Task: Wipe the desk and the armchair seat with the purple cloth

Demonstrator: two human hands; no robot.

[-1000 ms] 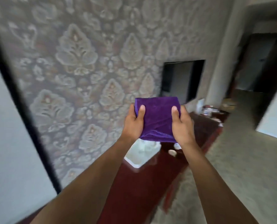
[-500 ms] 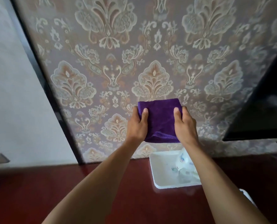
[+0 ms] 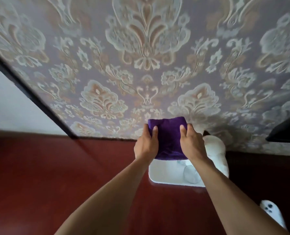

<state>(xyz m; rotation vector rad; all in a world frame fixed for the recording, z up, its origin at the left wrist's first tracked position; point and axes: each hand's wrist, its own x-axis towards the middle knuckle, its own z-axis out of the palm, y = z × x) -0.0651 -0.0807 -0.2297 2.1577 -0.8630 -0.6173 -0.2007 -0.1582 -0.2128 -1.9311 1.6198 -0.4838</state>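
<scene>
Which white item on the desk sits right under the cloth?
The white tray, directly below the purple cloth held by the left hand and right hand. The other white object lies apart on the desk, near the right edge.

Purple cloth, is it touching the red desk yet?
Cannot tell. In the head view both hands, left and right, grip the purple cloth over the white tray; no gap from the desk shows plainly.

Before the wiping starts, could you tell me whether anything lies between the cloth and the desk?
Yes. Both hands hold the cloth above a white tray on the desk. The desk left of the tray is bare.
</scene>
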